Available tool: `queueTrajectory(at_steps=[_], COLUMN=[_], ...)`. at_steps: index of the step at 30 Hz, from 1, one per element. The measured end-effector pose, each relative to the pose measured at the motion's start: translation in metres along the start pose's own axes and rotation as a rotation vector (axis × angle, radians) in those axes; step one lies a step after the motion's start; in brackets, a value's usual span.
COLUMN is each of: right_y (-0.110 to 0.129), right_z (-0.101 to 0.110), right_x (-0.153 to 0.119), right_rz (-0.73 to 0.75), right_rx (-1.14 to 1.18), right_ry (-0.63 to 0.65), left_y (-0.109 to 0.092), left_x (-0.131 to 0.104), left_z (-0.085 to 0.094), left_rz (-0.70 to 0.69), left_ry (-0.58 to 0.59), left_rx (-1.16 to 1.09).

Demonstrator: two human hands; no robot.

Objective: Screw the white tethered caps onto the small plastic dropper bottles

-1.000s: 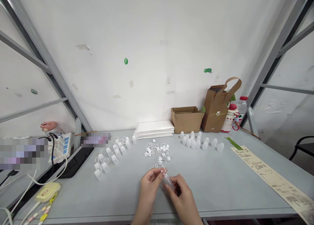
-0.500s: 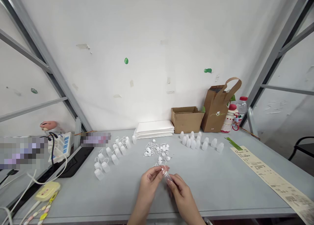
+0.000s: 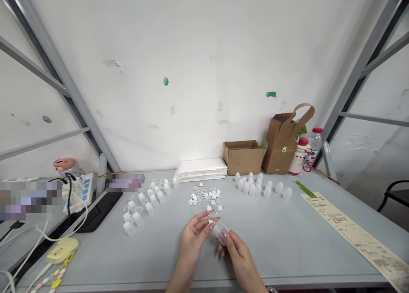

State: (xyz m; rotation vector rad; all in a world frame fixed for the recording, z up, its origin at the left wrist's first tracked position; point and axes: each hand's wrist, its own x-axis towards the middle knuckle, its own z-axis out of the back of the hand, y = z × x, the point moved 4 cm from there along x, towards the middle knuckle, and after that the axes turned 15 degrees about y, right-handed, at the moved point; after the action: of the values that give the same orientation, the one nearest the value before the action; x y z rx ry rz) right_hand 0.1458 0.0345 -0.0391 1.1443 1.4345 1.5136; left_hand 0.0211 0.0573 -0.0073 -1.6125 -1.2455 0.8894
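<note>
Across a wide grey table, small translucent bottles stand in two groups: looped ones at the left, plain ones at the far right. At the near middle, a left hand and a right hand meet, just nearer than a loose pile of white looped caps. Between them, one bottle slants, its top toward the far left; the right grip pinches its body toward the base, and the left grip pinches at its top. Smallest is the white cap at the left fingertips; whether it is seated cannot be told. Good handling probably means holding the bottle firmly without squeezing its seemingly soft wall, keeping cap and neck in line, pressing evenly, and keeping the loop from being trapped.
</note>
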Motion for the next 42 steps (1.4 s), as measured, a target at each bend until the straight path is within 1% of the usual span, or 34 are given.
queueTrajectory(at_steps=[5,8,11,14,20,22,25,28,31,34,36,37,42], right_y=[-0.002,-0.005,-0.002,0.002,0.001,0.001,0.001,0.000,0.000,0.003,0.006,0.007,0.006], right_z=[0.001,0.004,0.002,-0.001,-0.002,-0.002,-0.003,-0.004,-0.006,-0.007,-0.004,-0.002,0.011], right_x=[0.000,-0.002,-0.002,-0.001,-0.001,-0.002,-0.003,-0.004,-0.004,-0.004,-0.003,-0.003,-0.005], right_rz=[0.020,0.024,0.011,-0.001,-0.005,-0.013,-0.041,-0.060,-0.055,-0.025,0.003,0.021,0.091], right_rx=[-0.024,-0.037,-0.025,-0.017,-0.035,-0.033,-0.031,-0.038,-0.010,0.029,0.048,0.054,0.130], right_ry=[-0.037,-0.077,-0.021,0.047,-0.003,0.001,0.052,0.076,0.102,0.138,0.098,0.053,-0.232], left_y=[-0.002,-0.004,-0.007,-0.010,-0.010,-0.008,-0.009,-0.013,-0.017,-0.015,-0.012,-0.011,-0.002], left_x=[-0.001,-0.002,-0.004,-0.005,-0.005,-0.005,-0.006,-0.008,-0.010,-0.010,-0.009,-0.008,-0.005], left_z=[0.000,-0.002,-0.003,-0.001,0.004,0.004,0.003,0.001,0.001,0.000,-0.001,-0.002,-0.008], left_rz=[-0.035,-0.041,-0.054,-0.065,-0.048,-0.030,-0.010,-0.022,-0.046,-0.046,-0.027,-0.017,0.044], left_ry=[-0.057,-0.031,0.014,0.030,0.017,0.036,0.082,0.136,0.176,0.200,0.192,0.183,0.132], left_rx=[0.044,0.080,0.123,0.158,0.100,0.092,0.101,0.126,0.157,0.154,0.107,0.062,-0.290])
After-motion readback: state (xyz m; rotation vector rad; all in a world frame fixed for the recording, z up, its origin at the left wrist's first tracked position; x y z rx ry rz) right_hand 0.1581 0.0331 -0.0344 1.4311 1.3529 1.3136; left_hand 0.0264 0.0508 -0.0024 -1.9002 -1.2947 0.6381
